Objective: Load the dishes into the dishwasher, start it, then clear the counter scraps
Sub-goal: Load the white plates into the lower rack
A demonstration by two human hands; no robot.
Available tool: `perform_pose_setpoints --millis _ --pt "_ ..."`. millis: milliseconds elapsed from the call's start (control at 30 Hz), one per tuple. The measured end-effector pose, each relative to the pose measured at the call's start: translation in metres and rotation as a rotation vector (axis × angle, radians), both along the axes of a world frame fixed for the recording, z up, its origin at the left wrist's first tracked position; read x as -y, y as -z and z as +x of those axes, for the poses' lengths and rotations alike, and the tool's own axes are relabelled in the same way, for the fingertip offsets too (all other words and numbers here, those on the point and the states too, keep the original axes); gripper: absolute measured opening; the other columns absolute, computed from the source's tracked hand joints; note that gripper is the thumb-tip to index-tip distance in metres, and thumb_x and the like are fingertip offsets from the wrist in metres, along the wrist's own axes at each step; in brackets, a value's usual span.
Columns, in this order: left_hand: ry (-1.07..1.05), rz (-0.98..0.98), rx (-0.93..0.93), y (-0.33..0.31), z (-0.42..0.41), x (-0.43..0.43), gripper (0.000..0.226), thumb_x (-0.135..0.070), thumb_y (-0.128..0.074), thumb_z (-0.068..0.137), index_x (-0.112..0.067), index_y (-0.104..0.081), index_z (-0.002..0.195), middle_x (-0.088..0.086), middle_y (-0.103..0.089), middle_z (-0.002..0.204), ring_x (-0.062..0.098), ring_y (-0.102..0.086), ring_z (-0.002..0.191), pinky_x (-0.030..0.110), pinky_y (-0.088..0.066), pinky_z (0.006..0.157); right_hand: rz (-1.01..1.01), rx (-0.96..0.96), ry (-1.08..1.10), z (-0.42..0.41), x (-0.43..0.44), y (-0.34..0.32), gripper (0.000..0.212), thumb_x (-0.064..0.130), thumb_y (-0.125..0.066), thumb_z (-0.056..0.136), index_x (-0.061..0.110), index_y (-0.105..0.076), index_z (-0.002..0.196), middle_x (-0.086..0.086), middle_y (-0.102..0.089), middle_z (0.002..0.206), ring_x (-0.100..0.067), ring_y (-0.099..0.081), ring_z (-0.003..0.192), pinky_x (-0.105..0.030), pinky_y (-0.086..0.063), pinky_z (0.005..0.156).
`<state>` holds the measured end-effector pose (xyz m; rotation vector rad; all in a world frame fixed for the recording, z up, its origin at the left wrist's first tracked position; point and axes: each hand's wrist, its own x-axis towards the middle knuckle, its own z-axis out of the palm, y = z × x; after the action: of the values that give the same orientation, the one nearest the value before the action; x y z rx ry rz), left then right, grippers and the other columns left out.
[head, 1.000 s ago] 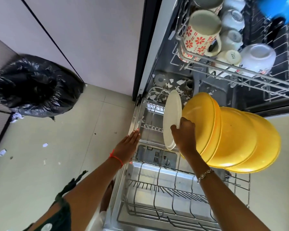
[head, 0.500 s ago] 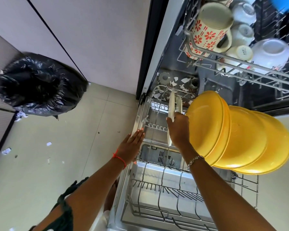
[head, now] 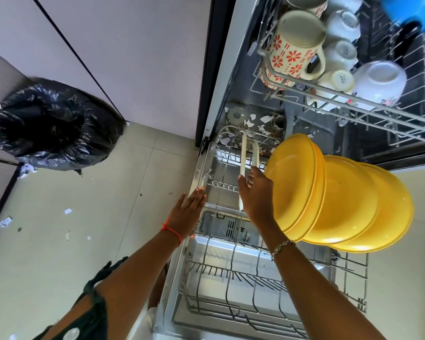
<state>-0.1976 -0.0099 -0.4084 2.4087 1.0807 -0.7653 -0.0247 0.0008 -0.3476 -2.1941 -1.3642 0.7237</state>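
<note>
Bent over an open dishwasher, a person works at its grey wire lower rack [head: 364,285], whose near rows of tines stand bare. On the rack's left rim the left hand [head: 190,209], a red thread at the wrist, lies flat with fingers straight, gripping nothing. Toward the rack's middle the right hand [head: 255,192], above a metal chain bracelet, appears to pinch the rim of a thin white round plate [head: 242,153] standing on edge. A second white plate [head: 255,155] stands just beside it. Across the rack's right side, yellow round plastic plates [head: 329,200] lean overlapped.

Done well, the step means easing the plate straight down until its rim sits between two tines. It should keep a gap from its neighbour so water reaches both faces, and be let go only once it stands unaided. The braced left hand should keep the rack from rolling.

Beyond the rack's far end, torn white paper scraps [head: 253,119] litter the tub floor. Above the rack, an upper wire basket [head: 353,101] holds a cream mug with red flowers [head: 295,45] and white ceramic cups [head: 341,51]. Left of the rack, a black plastic bin bag [head: 52,123] sits on the floor.

The hand covers its own palm and the plate's lower part, so neither the grip nor the seating can be confirmed. The yellow plates mask the tines beneath them, and neither counter nor controls are in view.
</note>
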Motion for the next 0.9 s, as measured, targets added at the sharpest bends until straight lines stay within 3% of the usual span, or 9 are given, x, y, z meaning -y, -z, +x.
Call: perform_pose_setpoints --millis 100,267,500,900 --pt "-0.022 0.023 0.023 -0.007 -0.001 0.003 0.077 -0.027 -0.041 0.1 -0.002 0.015 0.147 0.017 0.02 0.156 0.031 0.015 0.145 0.041 0.006 0.118 0.049 0.066 -0.07 0.003 0.012 -0.01 0.035 0.012 -0.052 0.094 -0.006 -0.053 0.124 -0.022 -0.062 0.117 -0.031 -0.061 0.107 -0.02 -0.044 0.086" --pt "-0.029 0.042 0.059 -0.031 -0.002 0.005 0.071 -0.024 -0.038 0.1 -0.004 0.01 0.148 0.016 0.015 0.157 0.03 0.014 0.145 0.039 0.008 0.118 -0.023 0.118 -0.181 0.009 0.034 -0.029 0.032 0.009 -0.05 0.095 -0.005 -0.053 0.124 -0.024 -0.061 0.117 -0.034 -0.06 0.107 -0.035 -0.048 0.089" --pt "-0.017 0.079 0.086 -0.088 -0.004 0.0 0.067 -0.027 -0.031 0.102 -0.007 0.013 0.148 0.014 0.017 0.157 0.029 0.017 0.144 0.038 0.013 0.115 -0.123 0.175 -0.328 0.006 0.049 -0.077 0.033 0.014 -0.041 0.098 0.002 -0.05 0.128 -0.018 -0.058 0.123 -0.03 -0.056 0.113 -0.033 -0.046 0.094" --pt "-0.104 0.097 0.193 -0.181 -0.006 0.027 0.07 -0.034 -0.033 0.102 -0.007 0.011 0.149 0.012 0.014 0.158 0.026 0.017 0.145 0.035 0.015 0.114 -0.142 0.115 -0.317 -0.011 0.085 -0.157 0.033 0.016 -0.037 0.1 0.004 -0.051 0.127 -0.012 -0.057 0.123 -0.023 -0.055 0.113 -0.026 -0.045 0.096"
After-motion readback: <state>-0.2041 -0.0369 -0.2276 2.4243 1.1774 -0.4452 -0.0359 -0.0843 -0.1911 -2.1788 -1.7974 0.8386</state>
